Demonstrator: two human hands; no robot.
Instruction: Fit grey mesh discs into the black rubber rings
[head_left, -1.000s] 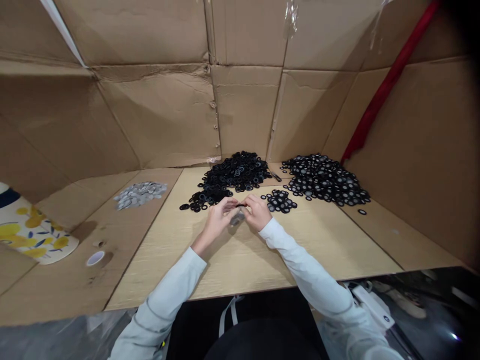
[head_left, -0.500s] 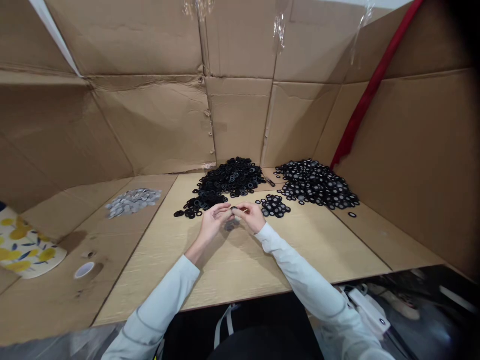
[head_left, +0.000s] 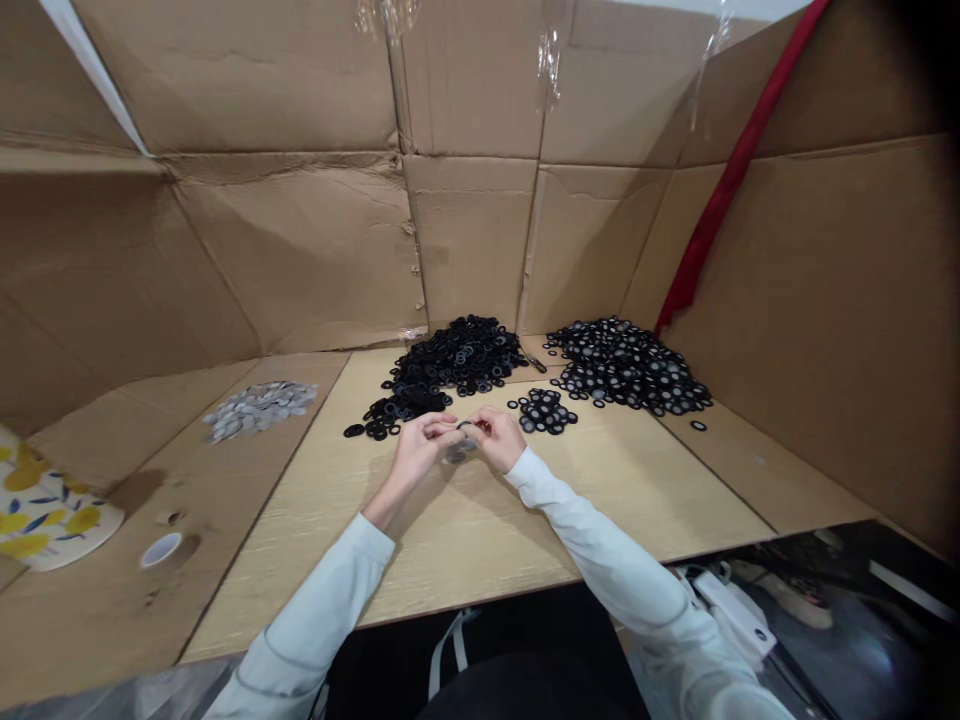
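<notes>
1. Creased brown cardboard walls (head_left: pixel 300 250) with strips of clear tape box in a pale wood-grain tabletop (head_left: pixel 480 530); a red strip (head_left: pixel 720 190) runs up the right wall.
2. The left hand (head_left: pixel 415 449) and right hand (head_left: pixel 496 439) meet at the table's centre, fingertips pinched together on a small black ring (head_left: pixel 465 427) and a small grey disc (head_left: pixel 455 455); the pieces are too small to tell which hand holds which.
3. At 12 o'clock from the hands lies a heap of plain black rubber rings (head_left: pixel 454 365).
4. At 1 o'clock sits a small cluster of rings with grey centres (head_left: pixel 546 410); beyond it, at 2 o'clock, is a large heap of the same (head_left: pixel 630 367).
5. At 10 o'clock, well apart, is a flat pile of grey discs (head_left: pixel 259 407).
6. At 8 o'clock a tape roll (head_left: pixel 160 549) lies on cardboard, near a cream cloth with yellow flowers (head_left: pixel 45 510).
7. No writing is readable.
</notes>
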